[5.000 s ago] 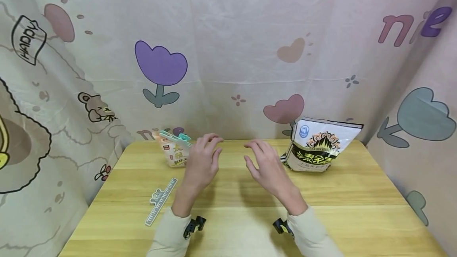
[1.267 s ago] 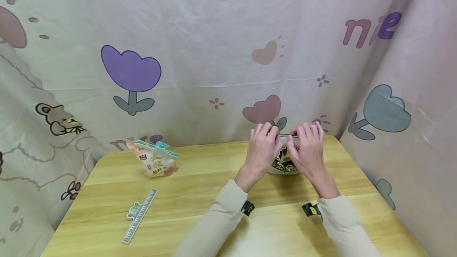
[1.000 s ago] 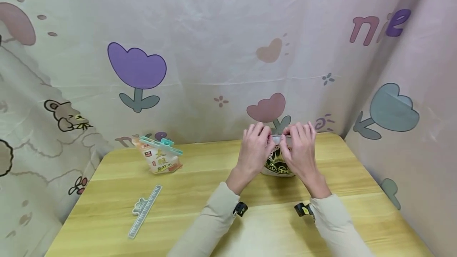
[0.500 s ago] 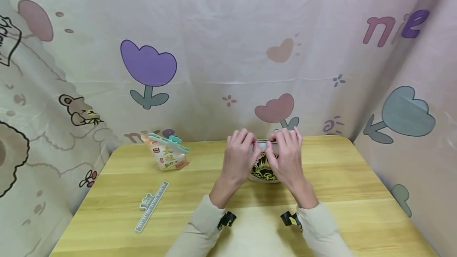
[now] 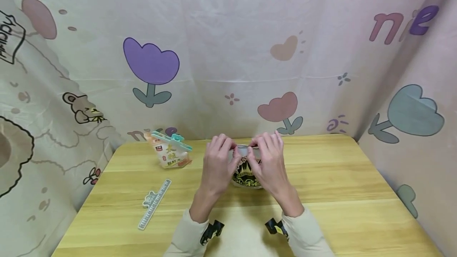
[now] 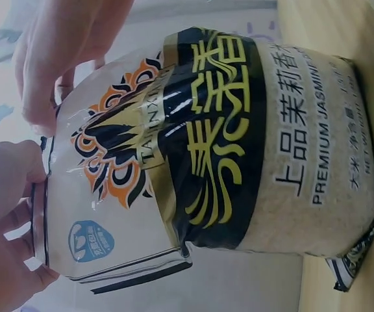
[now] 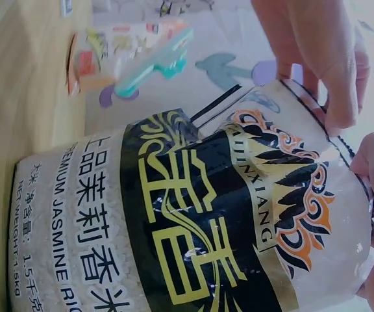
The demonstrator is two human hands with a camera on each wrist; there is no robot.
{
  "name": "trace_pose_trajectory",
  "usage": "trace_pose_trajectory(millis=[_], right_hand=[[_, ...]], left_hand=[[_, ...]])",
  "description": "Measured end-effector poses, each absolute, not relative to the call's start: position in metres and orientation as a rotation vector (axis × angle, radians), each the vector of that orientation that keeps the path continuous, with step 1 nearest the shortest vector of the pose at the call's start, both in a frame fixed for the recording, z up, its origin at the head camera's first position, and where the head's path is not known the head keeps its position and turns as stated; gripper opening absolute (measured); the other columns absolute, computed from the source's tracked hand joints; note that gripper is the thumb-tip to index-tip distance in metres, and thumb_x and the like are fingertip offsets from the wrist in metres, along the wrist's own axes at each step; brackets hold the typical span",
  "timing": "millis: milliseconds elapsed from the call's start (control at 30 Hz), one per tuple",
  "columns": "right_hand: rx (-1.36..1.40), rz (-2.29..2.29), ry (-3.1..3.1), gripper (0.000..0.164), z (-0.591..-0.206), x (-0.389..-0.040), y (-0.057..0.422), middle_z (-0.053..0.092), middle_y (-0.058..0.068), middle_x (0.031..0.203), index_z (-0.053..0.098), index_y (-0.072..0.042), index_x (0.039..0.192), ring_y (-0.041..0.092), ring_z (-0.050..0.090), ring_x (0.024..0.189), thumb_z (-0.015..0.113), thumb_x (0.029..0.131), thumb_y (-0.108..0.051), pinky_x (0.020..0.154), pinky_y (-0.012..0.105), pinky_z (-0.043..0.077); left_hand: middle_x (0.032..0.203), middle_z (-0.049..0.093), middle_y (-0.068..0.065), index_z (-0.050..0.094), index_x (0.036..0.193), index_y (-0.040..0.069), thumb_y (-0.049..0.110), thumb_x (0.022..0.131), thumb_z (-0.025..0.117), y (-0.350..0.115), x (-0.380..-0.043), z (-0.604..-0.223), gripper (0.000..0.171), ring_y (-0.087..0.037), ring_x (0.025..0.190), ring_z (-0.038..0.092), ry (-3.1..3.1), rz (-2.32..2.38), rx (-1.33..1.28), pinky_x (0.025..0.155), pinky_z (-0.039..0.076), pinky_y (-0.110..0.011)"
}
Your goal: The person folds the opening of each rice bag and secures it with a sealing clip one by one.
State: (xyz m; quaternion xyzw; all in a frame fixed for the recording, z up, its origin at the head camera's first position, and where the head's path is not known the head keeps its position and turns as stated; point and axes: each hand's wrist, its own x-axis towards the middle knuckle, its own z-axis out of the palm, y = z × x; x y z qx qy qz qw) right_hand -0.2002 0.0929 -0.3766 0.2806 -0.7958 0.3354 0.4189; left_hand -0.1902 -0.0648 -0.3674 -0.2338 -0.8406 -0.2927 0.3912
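Since a second ago I've drawn the rice bag [image 5: 246, 169] from the far right toward the middle of the tabletop [image 5: 339, 185], so it stands upright in front of me. My left hand [image 5: 216, 165] and right hand [image 5: 269, 165] both pinch its top edge. They hide the bag's mouth, so I can't tell whether it's sealed
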Motion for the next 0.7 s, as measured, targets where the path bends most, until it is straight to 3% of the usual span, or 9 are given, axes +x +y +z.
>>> trace_pose_trajectory(millis=[700], right_hand=[[0.801, 0.937, -2.02, 0.012, -0.374, -0.206, 0.075, 0.055, 0.003, 0.099, 0.057, -0.008, 0.095, 0.02, 0.051, 0.098, 0.05, 0.093, -0.016, 0.108, 0.056, 0.017]], left_hand=[[0.081, 0.049, 0.0, 0.057, 0.082, 0.009, 0.006, 0.084, 0.059, -0.082, -0.184, -0.358, 0.004, -0.019, 0.076, 0.045, -2.177, -0.744, -0.516, 0.068, 0.033, -0.033]])
